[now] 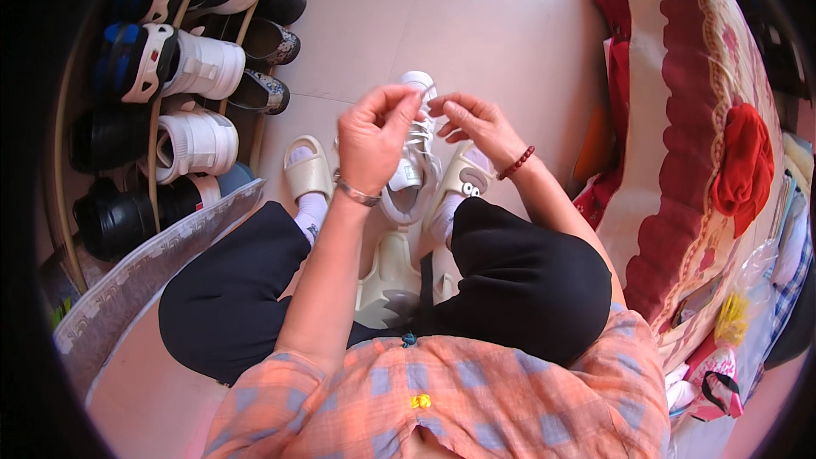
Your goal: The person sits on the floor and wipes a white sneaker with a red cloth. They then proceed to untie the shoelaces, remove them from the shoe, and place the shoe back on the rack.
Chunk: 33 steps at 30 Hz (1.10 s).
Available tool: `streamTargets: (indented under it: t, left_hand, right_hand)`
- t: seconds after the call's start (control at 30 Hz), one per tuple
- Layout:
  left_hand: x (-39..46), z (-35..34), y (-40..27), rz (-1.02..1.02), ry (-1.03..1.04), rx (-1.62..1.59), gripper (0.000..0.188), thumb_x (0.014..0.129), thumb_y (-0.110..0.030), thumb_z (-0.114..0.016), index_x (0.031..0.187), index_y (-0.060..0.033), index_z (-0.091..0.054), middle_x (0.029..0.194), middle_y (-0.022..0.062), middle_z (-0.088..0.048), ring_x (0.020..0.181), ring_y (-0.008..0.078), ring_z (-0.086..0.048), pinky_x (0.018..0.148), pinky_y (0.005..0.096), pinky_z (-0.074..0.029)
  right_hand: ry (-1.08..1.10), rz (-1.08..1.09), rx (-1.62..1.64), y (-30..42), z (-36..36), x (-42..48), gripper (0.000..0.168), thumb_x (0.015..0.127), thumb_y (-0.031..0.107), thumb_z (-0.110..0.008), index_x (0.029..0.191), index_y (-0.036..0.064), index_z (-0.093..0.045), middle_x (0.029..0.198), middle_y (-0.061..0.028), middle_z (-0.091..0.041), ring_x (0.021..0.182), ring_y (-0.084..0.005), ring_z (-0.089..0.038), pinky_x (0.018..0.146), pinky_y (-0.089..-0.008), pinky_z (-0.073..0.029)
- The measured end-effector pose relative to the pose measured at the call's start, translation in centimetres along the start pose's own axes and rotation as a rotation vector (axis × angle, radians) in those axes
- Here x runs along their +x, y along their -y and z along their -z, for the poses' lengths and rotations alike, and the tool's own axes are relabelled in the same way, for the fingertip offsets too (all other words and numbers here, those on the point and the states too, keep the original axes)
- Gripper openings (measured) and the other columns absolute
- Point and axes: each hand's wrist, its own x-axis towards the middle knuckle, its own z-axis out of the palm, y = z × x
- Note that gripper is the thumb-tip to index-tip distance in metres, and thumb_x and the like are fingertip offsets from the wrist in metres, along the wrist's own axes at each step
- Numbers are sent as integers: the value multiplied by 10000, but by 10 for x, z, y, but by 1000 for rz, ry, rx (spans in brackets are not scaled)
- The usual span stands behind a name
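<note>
A white lace-up sneaker [408,188] stands on the floor between my feet, its toe pointing away from me and its laces loosely threaded. My left hand [381,134] is above its left side, thumb and forefinger pinched on the end of a shoelace [427,90]. To the right of the lace end, my right hand [475,120] hovers with fingers parted and curled, holding nothing that I can see. The hands partly hide the sneaker's front and upper laces.
A shoe rack [155,159] with several shoes stands at the left, beside a patterned fabric panel [172,236]. Cream slides [308,169] are on my feet. At the right is a cloth-covered piece of furniture [676,108] with a red cloth [743,166] on it.
</note>
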Motion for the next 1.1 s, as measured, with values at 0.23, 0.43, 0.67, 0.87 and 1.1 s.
streamTargets:
  t: [0.23,0.43,0.67,0.87,1.1]
  left_hand:
    - [0,-11,-16,-5,82,144,102,851,-55,-654,937,-3,-673,792,17,-666,701,78,-614,650,224,-495]
    - [-6,-30,9,64,22,58,82,859,-46,-641,920,2,-669,754,26,-675,701,70,-611,637,215,-488]
    - [-9,-38,6,68,-30,8,74,872,-67,-642,893,2,-656,739,16,-655,658,54,-588,597,194,-471]
    - [-11,-40,8,128,7,-49,88,876,-87,-643,898,-1,-646,722,26,-644,639,68,-588,588,203,-478]
    - [-16,-26,52,237,-123,-76,190,909,-173,-610,988,-2,-638,873,42,-652,718,83,-599,623,201,-485]
  right_hand:
    - [98,243,258,38,-2,-20,330,952,227,-527,1197,15,-589,1072,-59,-634,834,-102,-604,790,-265,-508]
    - [85,338,189,37,-6,-24,295,918,114,-576,1189,2,-603,1113,-98,-638,879,-116,-608,789,-269,-511]
    - [-21,173,522,22,-6,-21,275,890,139,-620,1132,8,-634,1104,-93,-645,835,-108,-595,735,-254,-512]
    - [-90,288,356,17,0,-21,166,875,137,-629,1008,70,-703,1080,-93,-657,792,-77,-563,612,-215,-450]
    - [-75,265,341,9,2,-15,102,912,125,-560,908,34,-606,950,-91,-668,664,-71,-533,602,-215,-450]
